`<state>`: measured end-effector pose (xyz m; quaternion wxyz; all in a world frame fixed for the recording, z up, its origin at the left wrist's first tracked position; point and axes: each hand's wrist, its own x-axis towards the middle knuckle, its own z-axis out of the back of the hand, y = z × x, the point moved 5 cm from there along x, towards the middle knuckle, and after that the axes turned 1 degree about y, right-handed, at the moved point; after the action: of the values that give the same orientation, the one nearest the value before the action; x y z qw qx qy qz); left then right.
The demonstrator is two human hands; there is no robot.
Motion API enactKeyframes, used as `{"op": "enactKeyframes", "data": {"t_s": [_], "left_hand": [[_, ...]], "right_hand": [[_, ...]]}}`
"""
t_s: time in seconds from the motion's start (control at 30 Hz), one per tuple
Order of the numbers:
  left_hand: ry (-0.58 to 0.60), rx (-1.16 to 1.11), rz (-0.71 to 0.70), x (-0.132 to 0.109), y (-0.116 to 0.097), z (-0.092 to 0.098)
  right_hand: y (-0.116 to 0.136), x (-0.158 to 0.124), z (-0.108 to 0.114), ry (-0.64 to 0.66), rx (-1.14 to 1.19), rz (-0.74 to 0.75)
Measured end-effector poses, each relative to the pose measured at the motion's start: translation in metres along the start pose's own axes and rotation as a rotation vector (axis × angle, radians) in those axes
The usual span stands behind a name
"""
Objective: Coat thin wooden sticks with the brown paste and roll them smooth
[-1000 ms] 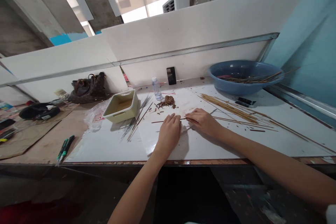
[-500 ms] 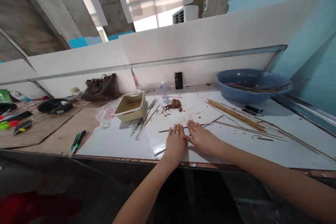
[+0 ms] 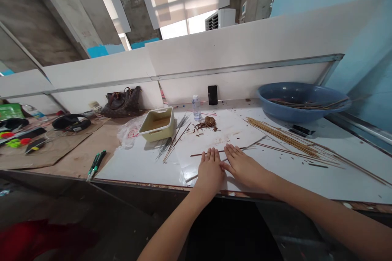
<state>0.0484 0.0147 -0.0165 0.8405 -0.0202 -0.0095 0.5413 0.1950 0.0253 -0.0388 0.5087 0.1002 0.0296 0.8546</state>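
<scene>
My left hand (image 3: 210,171) and my right hand (image 3: 245,168) lie flat on a white board (image 3: 137,169) near its front edge, fingers spread and almost touching each other. A thin brown stick (image 3: 202,155) lies just beyond the left fingertips, and another thin stick (image 3: 191,178) runs out from under the left hand. A pile of long bamboo sticks (image 3: 281,138) lies to the right of my right hand. A crumbled brown clump (image 3: 210,122) sits farther back on the board.
A blue basin (image 3: 303,102) holding sticks stands at the back right. A cream tray (image 3: 157,124), a water bottle (image 3: 196,108) and an upright phone (image 3: 212,95) are at the back. Craft knives (image 3: 96,166) lie on brown cardboard to the left.
Both hands have slid toward the front edge of the board and flattened, with fingers now spread rather than curled near the stick. The whole view has shifted slightly.
</scene>
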Motion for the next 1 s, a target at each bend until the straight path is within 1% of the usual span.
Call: {"op": "enactKeyframes", "data": {"t_s": [0.1, 0.17, 0.23, 0.33, 0.4, 0.5, 0.57, 0.63, 0.73, 0.8, 0.87, 1.0], "left_hand": [[-0.023, -0.007, -0.016, -0.009, -0.002, -0.003], [-0.006, -0.014, 0.008, -0.004, -0.001, 0.0], [0.015, -0.023, 0.046, 0.007, 0.002, 0.005], [-0.006, -0.029, 0.07, 0.014, 0.004, 0.011], [-0.042, -0.028, 0.047, 0.006, 0.003, 0.009], [-0.082, -0.025, 0.003, -0.011, 0.001, 0.001], [-0.087, -0.026, -0.004, -0.014, 0.001, -0.001], [-0.074, -0.026, 0.011, -0.008, 0.002, 0.001], [-0.049, -0.019, 0.05, 0.009, 0.005, 0.008], [-0.041, -0.022, 0.062, 0.014, 0.006, 0.012], [-0.041, -0.029, 0.053, 0.01, 0.004, 0.014], [-0.049, -0.027, 0.032, -0.008, 0.0, 0.01]], "right_hand": [[0.0, -0.011, -0.004, 0.015, -0.004, 0.023], [-0.002, -0.005, -0.001, 0.027, 0.004, 0.013], [-0.005, 0.008, 0.004, 0.034, 0.016, -0.017], [-0.008, 0.018, 0.007, 0.036, 0.027, -0.04], [-0.006, 0.011, 0.004, 0.016, 0.027, -0.016], [-0.002, -0.009, -0.003, 0.005, 0.016, 0.008], [-0.002, -0.015, -0.004, 0.012, 0.016, -0.002], [-0.002, -0.009, 0.001, 0.018, 0.02, -0.015], [-0.003, 0.009, 0.011, 0.047, 0.009, -0.033], [-0.003, 0.016, 0.015, 0.068, -0.007, -0.035], [-0.002, 0.014, 0.015, 0.064, -0.013, -0.026], [0.002, -0.006, 0.008, 0.004, 0.006, 0.01]]}}
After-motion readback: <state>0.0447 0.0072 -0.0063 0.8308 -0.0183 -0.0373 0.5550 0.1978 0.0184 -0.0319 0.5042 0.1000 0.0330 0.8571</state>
